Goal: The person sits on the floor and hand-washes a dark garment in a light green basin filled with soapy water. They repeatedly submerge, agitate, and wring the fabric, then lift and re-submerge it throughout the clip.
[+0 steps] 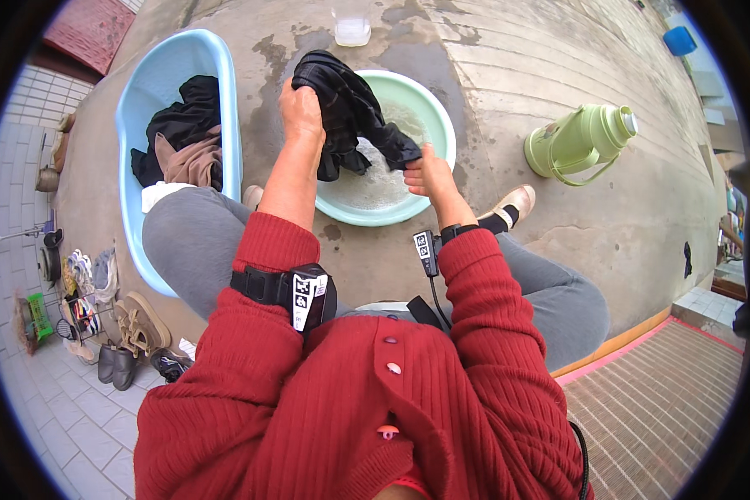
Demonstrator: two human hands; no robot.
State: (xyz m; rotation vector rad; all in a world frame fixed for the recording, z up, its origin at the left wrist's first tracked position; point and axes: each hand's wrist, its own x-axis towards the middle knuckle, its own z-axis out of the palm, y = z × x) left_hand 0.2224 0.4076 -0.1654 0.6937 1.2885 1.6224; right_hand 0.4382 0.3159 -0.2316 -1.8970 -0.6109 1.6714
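A wet black garment (350, 100) stretches between my two hands over a pale green plastic basin (434, 103). My left hand (302, 112) grips its bunched upper end beyond the basin's left rim. At the right side, my right hand (430, 175) holds the garment's narrower end near the rim. Part of the cloth hangs between them, low over the cloudy, sudsy water (381, 187); whether its lowest edge touches the water I cannot tell. The fingers of my left hand are mostly hidden behind the cloth.
To the left stands a light blue plastic tub (234, 125) holding black clothes (187, 112), a brown garment (190, 156) and a white cloth (162, 192). A green thermos flask (565, 144) is at right. A clear container (352, 31) sits beyond the basin. Shoes (144, 322) lie lower left.
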